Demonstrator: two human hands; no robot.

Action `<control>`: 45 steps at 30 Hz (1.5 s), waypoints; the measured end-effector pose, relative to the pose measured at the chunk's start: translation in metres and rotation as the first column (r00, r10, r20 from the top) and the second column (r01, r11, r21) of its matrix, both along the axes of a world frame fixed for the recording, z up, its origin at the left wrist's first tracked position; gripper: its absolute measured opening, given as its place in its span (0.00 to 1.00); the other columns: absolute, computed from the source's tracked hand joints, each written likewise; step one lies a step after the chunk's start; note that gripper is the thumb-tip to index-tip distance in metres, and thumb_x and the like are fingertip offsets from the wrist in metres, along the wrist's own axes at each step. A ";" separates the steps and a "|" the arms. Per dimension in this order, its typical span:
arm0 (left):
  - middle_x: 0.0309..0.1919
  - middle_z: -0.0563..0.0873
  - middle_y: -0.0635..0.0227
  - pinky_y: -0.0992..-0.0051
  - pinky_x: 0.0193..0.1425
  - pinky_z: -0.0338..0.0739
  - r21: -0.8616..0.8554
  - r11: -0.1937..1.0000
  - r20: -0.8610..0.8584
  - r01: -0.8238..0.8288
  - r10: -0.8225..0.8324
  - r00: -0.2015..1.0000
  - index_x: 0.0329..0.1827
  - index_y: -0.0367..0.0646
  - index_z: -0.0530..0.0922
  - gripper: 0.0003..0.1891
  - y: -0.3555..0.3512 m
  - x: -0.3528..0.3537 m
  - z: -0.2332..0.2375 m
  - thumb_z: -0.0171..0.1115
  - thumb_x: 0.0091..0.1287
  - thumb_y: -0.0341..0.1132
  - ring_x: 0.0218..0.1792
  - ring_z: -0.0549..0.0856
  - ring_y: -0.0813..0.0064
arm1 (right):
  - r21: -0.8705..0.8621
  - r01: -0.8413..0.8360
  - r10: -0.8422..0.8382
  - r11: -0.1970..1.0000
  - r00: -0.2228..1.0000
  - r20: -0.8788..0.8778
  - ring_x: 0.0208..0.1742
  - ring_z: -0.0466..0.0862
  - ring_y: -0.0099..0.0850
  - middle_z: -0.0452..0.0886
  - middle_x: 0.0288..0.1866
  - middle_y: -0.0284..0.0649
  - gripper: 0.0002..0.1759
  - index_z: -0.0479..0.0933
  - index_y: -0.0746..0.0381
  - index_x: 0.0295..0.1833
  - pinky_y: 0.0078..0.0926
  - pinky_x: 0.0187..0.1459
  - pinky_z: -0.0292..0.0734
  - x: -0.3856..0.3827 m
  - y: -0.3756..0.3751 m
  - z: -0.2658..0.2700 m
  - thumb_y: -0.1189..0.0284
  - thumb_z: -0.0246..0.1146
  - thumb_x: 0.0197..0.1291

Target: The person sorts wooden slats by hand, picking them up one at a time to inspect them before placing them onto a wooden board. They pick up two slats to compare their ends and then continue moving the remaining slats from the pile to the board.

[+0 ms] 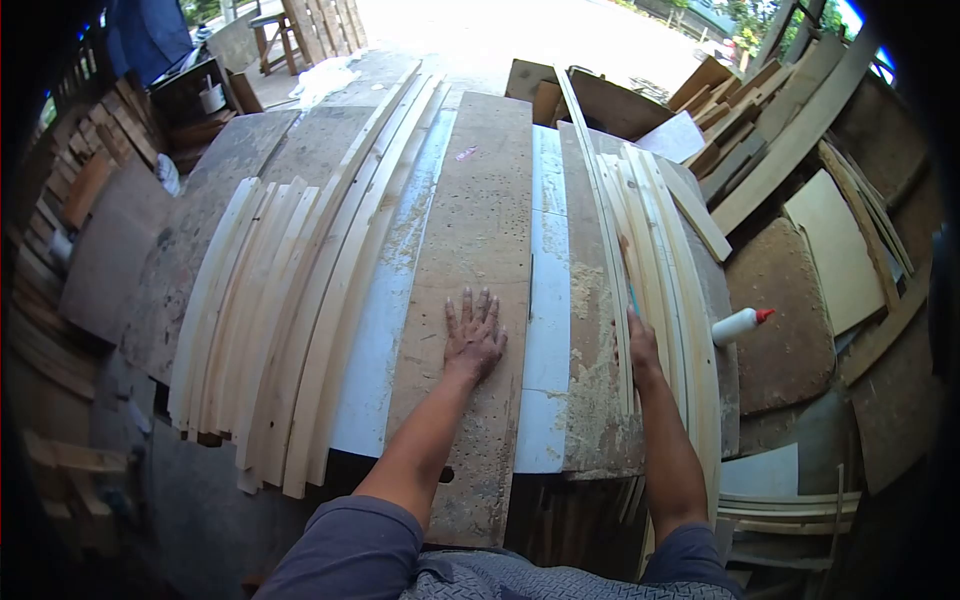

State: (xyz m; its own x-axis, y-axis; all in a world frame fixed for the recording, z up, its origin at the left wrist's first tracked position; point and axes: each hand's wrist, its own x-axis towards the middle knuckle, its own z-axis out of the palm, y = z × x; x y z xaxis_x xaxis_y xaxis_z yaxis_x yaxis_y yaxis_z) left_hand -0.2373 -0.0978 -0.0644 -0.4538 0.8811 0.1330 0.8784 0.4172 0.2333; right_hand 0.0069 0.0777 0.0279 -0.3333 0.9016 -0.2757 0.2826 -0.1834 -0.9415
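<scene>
My left hand [475,335] lies flat with fingers spread on a wide, worn brown board [475,215] running lengthwise down the middle of the workbench. On the right, my right hand [643,345] is closed around a long thin wooden strip [597,195], its far end reaching past the bench. A small teal, thin item [633,298] shows by the right fingertips, mostly hidden. Just right of this hand lies a row of pale wooden strips [672,260]. Left of the brown board, more pale strips [290,300] lie side by side, some much longer than others.
A white glue bottle [738,327] with a red cap lies at the bench's right side. White panels [548,300] show beside the middle board. Stacked planks [780,130] and a pale sheet [835,250] lean at the right. A stool [278,40] stands at the far left.
</scene>
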 end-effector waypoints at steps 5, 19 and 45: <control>0.82 0.55 0.66 0.46 0.83 0.31 0.055 0.997 0.018 0.057 -0.058 0.998 0.80 0.47 0.61 0.33 -0.005 -0.003 0.002 0.42 0.75 0.52 0.83 0.45 0.57 | -0.077 0.033 -0.038 0.996 0.996 -0.077 0.14 0.73 0.21 0.74 0.22 0.30 0.32 0.78 0.62 0.45 0.20 0.16 0.69 0.081 -0.152 0.034 0.42 0.48 0.74; 0.19 0.80 0.74 0.81 0.26 0.69 0.510 0.795 0.848 -0.328 -0.399 0.350 0.44 0.39 0.83 0.10 -0.126 0.052 0.015 0.62 0.74 0.38 0.21 0.74 0.88 | -0.050 0.005 -0.019 0.999 0.958 -0.286 0.16 0.75 0.17 0.75 0.25 0.30 0.29 0.77 0.63 0.48 0.16 0.16 0.71 0.157 -0.420 0.016 0.45 0.55 0.72; 0.46 0.86 0.59 0.69 0.54 0.80 0.589 0.794 0.808 -0.149 -0.581 0.098 0.64 0.33 0.71 0.26 -0.226 0.117 0.169 0.59 0.76 0.48 0.48 0.85 0.73 | -0.030 -0.182 0.183 0.983 0.983 0.031 0.31 0.74 0.17 0.77 0.27 0.29 0.24 0.80 0.65 0.39 0.21 0.32 0.70 0.272 -0.520 -0.041 0.51 0.68 0.62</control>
State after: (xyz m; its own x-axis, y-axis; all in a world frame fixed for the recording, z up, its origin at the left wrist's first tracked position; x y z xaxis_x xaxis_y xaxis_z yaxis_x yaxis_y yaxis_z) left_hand -0.1205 -0.3240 0.1041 -0.3063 0.9398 0.1512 -0.2059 -0.2205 0.9534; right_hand 0.2787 -0.4428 -0.0129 -0.4816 0.8187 -0.3127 0.3448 -0.1511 -0.9264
